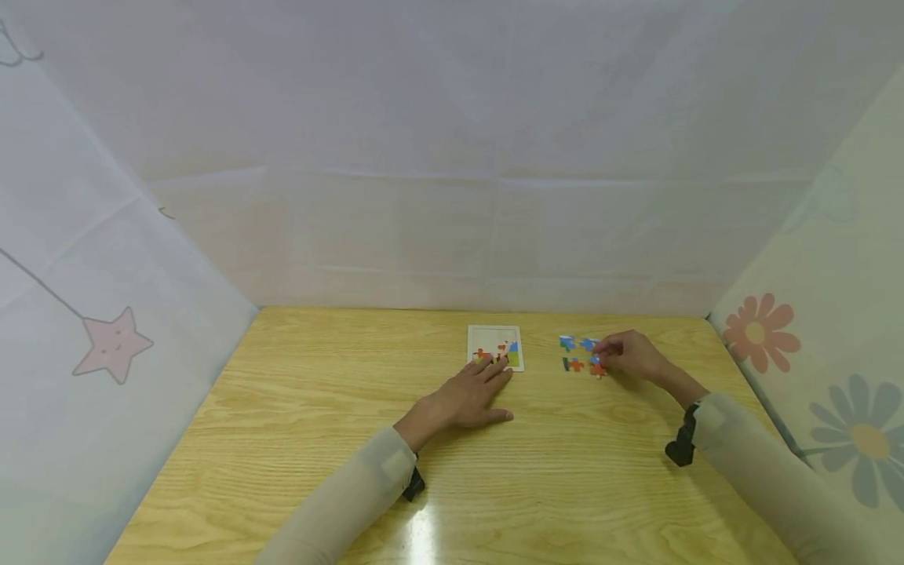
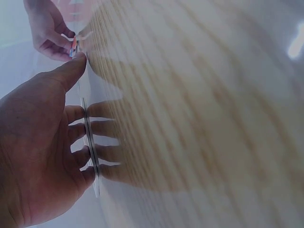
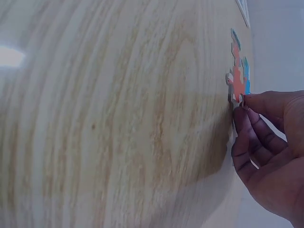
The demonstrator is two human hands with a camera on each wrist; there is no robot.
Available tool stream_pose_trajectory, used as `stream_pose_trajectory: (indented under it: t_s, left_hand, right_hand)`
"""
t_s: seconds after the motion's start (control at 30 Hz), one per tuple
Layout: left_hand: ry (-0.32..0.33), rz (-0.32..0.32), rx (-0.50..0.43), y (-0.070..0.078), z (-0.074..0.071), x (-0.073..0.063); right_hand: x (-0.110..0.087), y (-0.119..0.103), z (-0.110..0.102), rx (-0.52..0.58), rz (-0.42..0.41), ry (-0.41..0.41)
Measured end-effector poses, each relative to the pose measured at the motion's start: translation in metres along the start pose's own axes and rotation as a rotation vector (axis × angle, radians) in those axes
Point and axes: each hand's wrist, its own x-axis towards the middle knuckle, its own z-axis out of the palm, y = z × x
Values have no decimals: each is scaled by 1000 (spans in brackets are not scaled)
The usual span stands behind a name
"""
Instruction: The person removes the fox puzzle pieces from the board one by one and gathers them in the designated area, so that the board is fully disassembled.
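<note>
At the far side of the table, a small white-framed puzzle board (image 1: 493, 333) carries a few colourful pieces along its lower part. My left hand (image 1: 469, 396) lies with its fingers spread and outstretched over the board's near edge, hiding that corner. To the right, my right hand (image 1: 633, 357) pinches a puzzle piece (image 3: 241, 100) between thumb and fingertips, right beside a group of loose puzzle pieces (image 1: 576, 365). Red and blue show on these loose pieces (image 3: 238, 78) in the right wrist view. Most of the pinched piece is hidden by the fingers.
The wooden table (image 1: 318, 392) ends at a pale cloth wall (image 1: 388, 235) at the back. Printed cloth stands on both sides, with a pink star (image 1: 113, 345) on the left and flowers (image 1: 756, 333) on the right.
</note>
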Motion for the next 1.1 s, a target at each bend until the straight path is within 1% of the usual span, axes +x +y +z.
stream_pose_trajectory:
  t_s: [0.17,0.47,0.67,0.83,1.0,1.1]
  left_hand:
    - [-1,-5,-10,0,0,0]
    - [-6,-6,-16,0,-1,-2]
    - [0,-2,-9,-1,-1,-1]
    - [-1,2,-11,-1,0,-2]
    - [0,1,-3,-2,0,-2]
    - [2,2,-3,-2,-1,-3]
  right_hand:
    - [0,3,2,-22,-14,8]
    - [0,-1,4,-46,-59,22]
    - [1,-5,6,-77,-69,47]
    - [7,-15,9,-79,-105,63]
    - [19,-28,15,-76,-137,56]
    - [26,-35,20,-55,-149,47]
